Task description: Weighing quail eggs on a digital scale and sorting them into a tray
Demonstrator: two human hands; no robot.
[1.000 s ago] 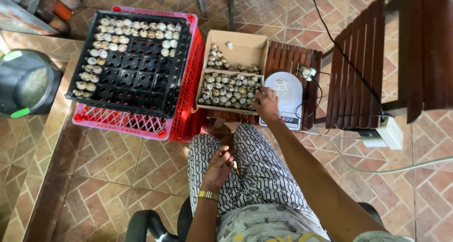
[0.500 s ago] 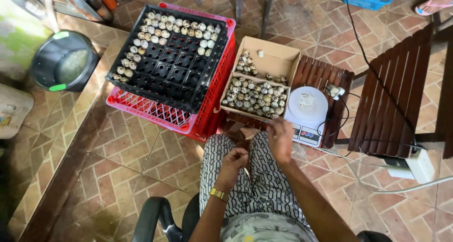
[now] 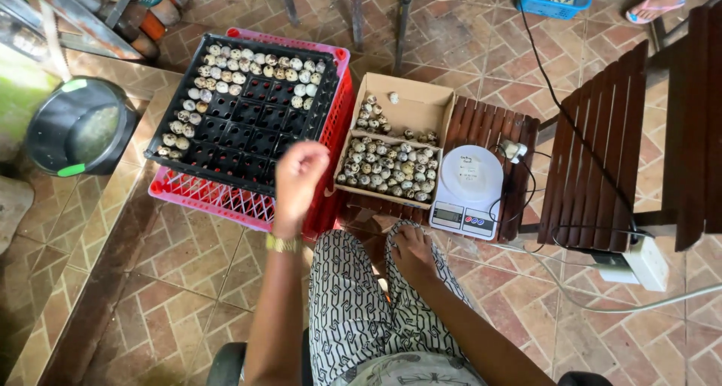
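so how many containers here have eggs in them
2. The black tray on the red crate, left, has eggs along its top and left edges. The cardboard box, beside the scale, holds a loose pile. None seem hidden.

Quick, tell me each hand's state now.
Left hand: raised near the black egg tray, fingers curled; contents cannot be told.
Right hand: resting on the knee, apparently empty.

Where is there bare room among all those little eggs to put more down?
The black plastic egg tray has empty cells across its middle and near edge; speckled eggs fill its far rows and left side. The cardboard box is bare at its far right, crowded nearer the person.
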